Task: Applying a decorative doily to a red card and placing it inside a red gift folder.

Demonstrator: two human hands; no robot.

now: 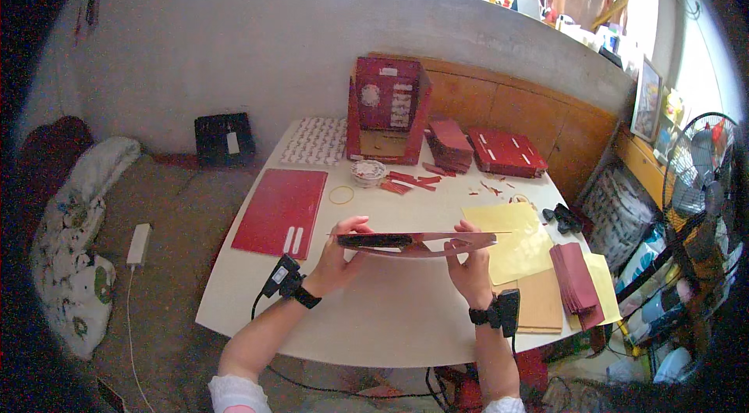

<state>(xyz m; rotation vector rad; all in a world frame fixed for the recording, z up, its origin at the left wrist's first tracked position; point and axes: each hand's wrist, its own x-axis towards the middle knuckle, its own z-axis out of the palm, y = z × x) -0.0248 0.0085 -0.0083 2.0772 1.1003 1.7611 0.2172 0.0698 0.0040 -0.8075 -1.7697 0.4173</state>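
Between my two hands a folded dark red card sleeve (430, 248) is held edge-on above the white table (374, 307), slightly bowed apart so that its dark inside shows. My left hand (345, 255) grips its left end, and my right hand (470, 263) grips the right end. A flat red card sheet (284, 211) with two white strips lies left of my left hand. Yellow sheets (509, 237) lie just right of my right hand, beside a tan board (538, 302) and a fanned stack of dark red pieces (576, 281).
Farther back stand an open red box (389, 114), a stack of dark red cards (450, 143) and a red packet (508, 152). A round white container (367, 172), red scraps (412, 180), a rubber band (342, 194) and a patterned sheet (314, 141) lie nearer. A fan (699, 190) stands at right.
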